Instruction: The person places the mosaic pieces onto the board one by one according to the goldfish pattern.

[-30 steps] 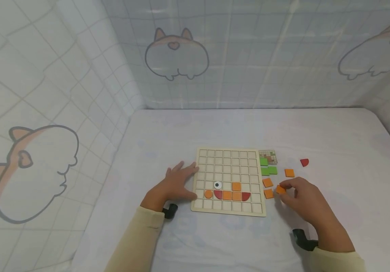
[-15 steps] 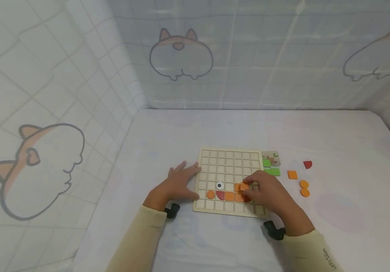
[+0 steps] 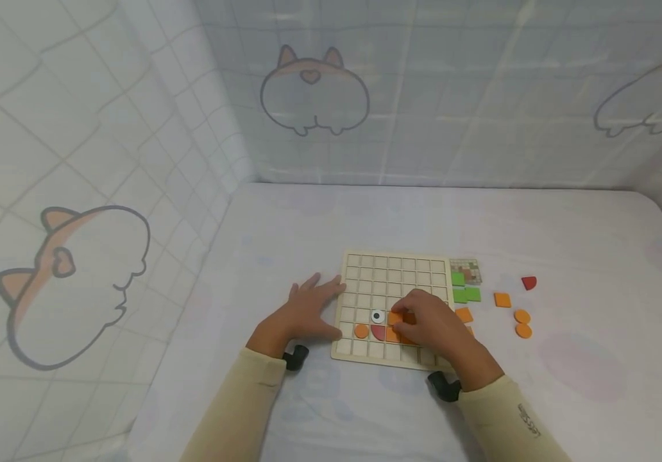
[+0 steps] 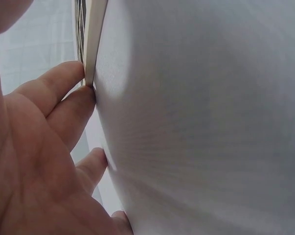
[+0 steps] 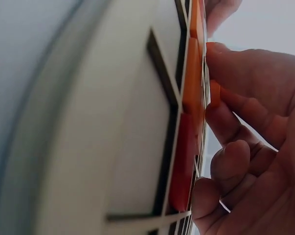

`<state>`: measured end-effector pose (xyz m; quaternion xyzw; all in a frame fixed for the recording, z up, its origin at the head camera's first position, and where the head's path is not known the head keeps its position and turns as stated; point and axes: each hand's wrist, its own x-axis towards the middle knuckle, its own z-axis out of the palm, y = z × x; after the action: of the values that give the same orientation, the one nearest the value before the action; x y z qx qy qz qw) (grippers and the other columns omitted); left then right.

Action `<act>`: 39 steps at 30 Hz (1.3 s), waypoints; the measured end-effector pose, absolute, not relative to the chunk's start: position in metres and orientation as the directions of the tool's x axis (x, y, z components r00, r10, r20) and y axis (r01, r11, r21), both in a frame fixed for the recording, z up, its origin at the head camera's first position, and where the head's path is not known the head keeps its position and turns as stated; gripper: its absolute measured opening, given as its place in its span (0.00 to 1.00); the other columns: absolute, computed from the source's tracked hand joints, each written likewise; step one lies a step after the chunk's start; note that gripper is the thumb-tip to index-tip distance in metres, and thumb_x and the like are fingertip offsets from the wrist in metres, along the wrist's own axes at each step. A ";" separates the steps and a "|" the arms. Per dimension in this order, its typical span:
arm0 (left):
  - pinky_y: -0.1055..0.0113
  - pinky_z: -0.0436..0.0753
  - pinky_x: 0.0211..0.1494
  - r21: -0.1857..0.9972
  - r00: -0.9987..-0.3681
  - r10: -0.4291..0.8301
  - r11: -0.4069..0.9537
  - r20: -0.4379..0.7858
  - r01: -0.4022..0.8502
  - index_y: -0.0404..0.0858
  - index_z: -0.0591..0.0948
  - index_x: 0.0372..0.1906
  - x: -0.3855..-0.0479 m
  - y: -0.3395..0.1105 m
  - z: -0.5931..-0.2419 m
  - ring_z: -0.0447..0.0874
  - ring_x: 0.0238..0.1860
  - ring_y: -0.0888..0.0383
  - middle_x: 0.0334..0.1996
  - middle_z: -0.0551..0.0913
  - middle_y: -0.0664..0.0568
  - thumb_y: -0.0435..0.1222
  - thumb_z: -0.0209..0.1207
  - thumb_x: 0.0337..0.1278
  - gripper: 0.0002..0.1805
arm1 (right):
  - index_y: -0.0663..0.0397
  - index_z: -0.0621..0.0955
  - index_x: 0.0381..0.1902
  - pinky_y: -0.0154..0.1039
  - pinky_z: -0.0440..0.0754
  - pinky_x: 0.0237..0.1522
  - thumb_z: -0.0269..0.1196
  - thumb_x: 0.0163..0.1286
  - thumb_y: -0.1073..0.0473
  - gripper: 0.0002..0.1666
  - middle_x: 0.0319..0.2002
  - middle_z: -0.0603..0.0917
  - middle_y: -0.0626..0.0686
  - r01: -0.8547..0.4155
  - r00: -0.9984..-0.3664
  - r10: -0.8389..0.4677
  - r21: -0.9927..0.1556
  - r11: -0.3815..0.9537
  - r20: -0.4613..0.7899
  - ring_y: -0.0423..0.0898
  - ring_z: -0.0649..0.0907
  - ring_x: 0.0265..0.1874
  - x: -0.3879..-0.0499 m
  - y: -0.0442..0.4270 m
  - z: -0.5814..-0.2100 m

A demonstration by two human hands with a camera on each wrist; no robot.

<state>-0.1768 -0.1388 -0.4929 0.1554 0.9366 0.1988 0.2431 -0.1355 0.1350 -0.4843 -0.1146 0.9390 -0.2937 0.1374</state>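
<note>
So, a pale backdrop (image 3: 452, 96) with grid lines and outlined animal figures rises behind my work, and below it spreads the white-covered table (image 3: 596, 256). On that lies the wooden board (image 3: 394, 276), flat and divided into square cells. My left hand (image 3: 308, 312) stands at the board's left edge, fingers spread and holding nothing; from the left wrist I see two fingertips against the board's side, and others lower down on the cloth. My right hand (image 3: 435, 324) is over the lower right part of the board. Just past the board's right edge lies a small patterned card (image 3: 472, 264), its near side partly covered by green squares (image 3: 473, 294), three in all.

Between the thumb and finger of my right hand I pinch an orange tile (image 3: 396, 317), at the cell just right of the eye piece (image 3: 377, 316); whether it sits fully down, I cannot tell. Other orange squares (image 3: 502, 300) lie right of the board, one partly hidden by my hand. Two orange discs (image 3: 522, 316) rest near each other farther right, while an orange round (image 3: 362, 331) sits in a board cell. Beside that round is a red rounded piece (image 3: 378, 332); a loose red wedge (image 3: 530, 283) lies well apart from the board.
</note>
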 end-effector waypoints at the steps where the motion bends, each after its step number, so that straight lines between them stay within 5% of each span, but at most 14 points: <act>1: 0.39 0.36 0.82 0.451 -0.834 0.389 0.871 -0.391 0.195 0.57 0.64 0.78 -0.177 -0.139 -0.493 0.35 0.84 0.51 0.81 0.54 0.66 0.49 0.73 0.44 0.51 | 0.49 0.88 0.50 0.47 0.81 0.53 0.71 0.63 0.55 0.17 0.47 0.84 0.47 -0.136 -0.935 -0.297 -0.579 0.804 -0.193 0.46 0.80 0.46 -0.136 0.135 -0.485; 14: 0.39 0.35 0.82 0.451 -0.834 0.392 0.870 -0.389 0.199 0.57 0.64 0.78 -0.178 -0.139 -0.494 0.35 0.84 0.50 0.81 0.54 0.65 0.48 0.73 0.44 0.52 | 0.49 0.89 0.47 0.48 0.82 0.53 0.67 0.65 0.57 0.13 0.45 0.83 0.48 -0.098 -0.949 -0.247 -0.559 0.824 -0.196 0.46 0.80 0.44 -0.139 0.125 -0.491; 22: 0.38 0.36 0.82 0.447 -0.828 0.390 0.873 -0.403 0.194 0.56 0.64 0.78 -0.178 -0.139 -0.492 0.35 0.84 0.50 0.81 0.54 0.64 0.49 0.73 0.44 0.52 | 0.51 0.84 0.60 0.49 0.83 0.53 0.66 0.67 0.55 0.23 0.49 0.84 0.49 -0.121 -0.961 -0.232 -0.522 0.845 -0.152 0.48 0.82 0.46 -0.126 0.132 -0.485; 29: 0.38 0.36 0.82 0.434 -0.835 0.378 0.880 -0.399 0.191 0.57 0.64 0.78 -0.178 -0.140 -0.490 0.35 0.84 0.50 0.81 0.54 0.64 0.48 0.74 0.44 0.52 | 0.50 0.85 0.57 0.49 0.83 0.50 0.63 0.64 0.61 0.22 0.48 0.84 0.48 -0.107 -0.965 -0.214 -0.518 0.849 -0.151 0.46 0.82 0.44 -0.109 0.151 -0.481; 39: 0.39 0.35 0.82 0.440 -0.834 0.384 0.877 -0.397 0.194 0.57 0.63 0.79 -0.180 -0.139 -0.497 0.34 0.84 0.50 0.81 0.53 0.65 0.48 0.74 0.44 0.52 | 0.50 0.83 0.62 0.46 0.82 0.42 0.63 0.64 0.61 0.26 0.53 0.81 0.53 0.091 -0.971 -0.041 -0.524 0.847 -0.235 0.50 0.78 0.45 -0.090 0.193 -0.485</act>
<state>-0.1804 -0.1386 -0.4973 0.1540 0.9375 0.1949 0.2436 -0.0903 0.1926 -0.4853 0.0131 0.9534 -0.2766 0.1194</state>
